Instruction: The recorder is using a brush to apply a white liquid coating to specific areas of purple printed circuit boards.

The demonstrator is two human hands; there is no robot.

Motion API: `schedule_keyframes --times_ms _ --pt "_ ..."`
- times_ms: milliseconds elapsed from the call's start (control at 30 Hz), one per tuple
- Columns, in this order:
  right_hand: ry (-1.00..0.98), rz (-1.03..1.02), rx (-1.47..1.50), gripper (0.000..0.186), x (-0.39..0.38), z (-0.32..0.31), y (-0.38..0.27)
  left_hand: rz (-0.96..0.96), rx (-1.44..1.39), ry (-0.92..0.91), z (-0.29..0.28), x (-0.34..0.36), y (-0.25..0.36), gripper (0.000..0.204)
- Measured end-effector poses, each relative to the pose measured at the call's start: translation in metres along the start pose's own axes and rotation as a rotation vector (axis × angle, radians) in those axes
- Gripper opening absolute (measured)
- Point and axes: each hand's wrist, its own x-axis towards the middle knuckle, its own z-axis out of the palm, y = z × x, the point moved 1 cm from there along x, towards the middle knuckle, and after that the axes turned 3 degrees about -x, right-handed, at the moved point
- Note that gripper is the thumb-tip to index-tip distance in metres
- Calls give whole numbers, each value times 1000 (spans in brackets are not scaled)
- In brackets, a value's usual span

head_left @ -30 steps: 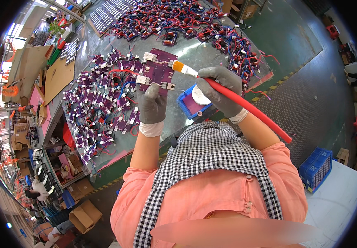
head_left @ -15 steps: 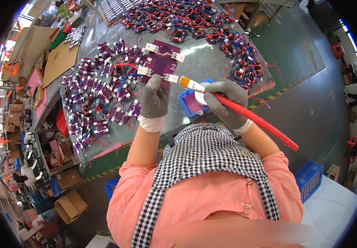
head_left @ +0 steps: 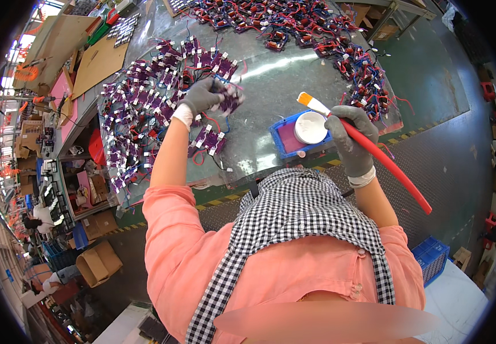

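My left hand (head_left: 202,97), in a grey glove, is closed on a motion-blurred purple circuit board (head_left: 230,102) at the edge of a pile of similar boards (head_left: 139,97) with white connectors and coloured wires. My right hand (head_left: 351,137), also gloved, grips a paintbrush (head_left: 401,182) with a long red handle; its yellow-and-white bristle end points up and left. Just left of that hand, a round white pot (head_left: 311,127) stands in a blue tray (head_left: 278,137) with a pink bottom, on the metal work table (head_left: 265,80).
A dense heap of wired assemblies (head_left: 276,37) lines the far and right edges. Cardboard sheets (head_left: 98,66) and shelving (head_left: 87,186) are at the left, a cardboard box (head_left: 98,264) lower left, a blue crate (head_left: 431,258) lower right. Co-workers (head_left: 40,217) appear at the far left.
My left hand has moved up and left with a board, from in front of me to over the pile. The brush has moved right and away from the board with my right hand.
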Motion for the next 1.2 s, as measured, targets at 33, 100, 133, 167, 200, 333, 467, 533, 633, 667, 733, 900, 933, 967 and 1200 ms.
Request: schedule_keyframes --times_ms 33,100,133,167,200,333,467,533,633,667,733,900,933,967,1200 --pt "3 -4 -3 10 1 -2 -4 -90 180 -60 3 7 -17 36" --pt "46 17 -39 10 4 -8 -5 -124 911 -54 18 11 -14 36" --pt "73 -1 -48 11 6 -10 -4 -192 975 69 20 15 -27 53" --pt "93 7 -67 11 6 -15 -1 -480 1143 7 19 27 -7 40" --pt "134 50 -76 11 6 -19 1 -481 1183 50 19 30 15 40" --pt "218 159 -160 10 1 -33 5 -156 1133 123 29 59 86 57" --pt "205 166 -309 11 -8 -37 5 302 1059 48 81 155 89 48" --pt "209 203 -365 14 -13 -34 -1 575 1168 41 99 211 62 64" --pt "250 237 -406 16 -24 -44 5 413 1226 -146 107 250 85 82" --pt "245 214 -439 19 -28 -50 8 335 1149 -153 117 257 87 86" --pt "237 268 -450 19 -33 -53 13 265 1043 -208 118 261 97 85" --pt "90 229 -465 12 -38 -39 37 411 912 -196 124 256 64 58" --pt "87 228 -461 12 -36 -35 48 406 914 -194 123 252 59 58" --pt "-30 134 -566 13 -36 -29 63 352 933 -203 123 240 62 52" --pt "-253 -156 -902 16 -46 -21 101 494 1007 -99 120 162 92 84"
